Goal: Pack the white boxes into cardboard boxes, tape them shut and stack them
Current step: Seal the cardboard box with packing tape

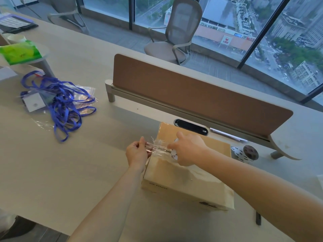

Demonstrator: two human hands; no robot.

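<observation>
A closed cardboard box point(185, 179) lies on the pale desk in front of me, with clear tape along its top seam. My left hand point(137, 153) pinches the free end of a clear tape strip point(156, 147) just past the box's left edge. My right hand point(188, 149) rests on top of the box and grips a tape roll point(174, 154), mostly hidden under the fingers. The strip stretches between my two hands. No white boxes are in view.
A second tape roll point(247, 153) stands right of the box. A brown divider panel point(201, 98) runs behind it. Blue lanyards point(61, 102) lie at the left, a green packet point(19, 52) beyond them. An office chair point(176, 32) stands by the windows.
</observation>
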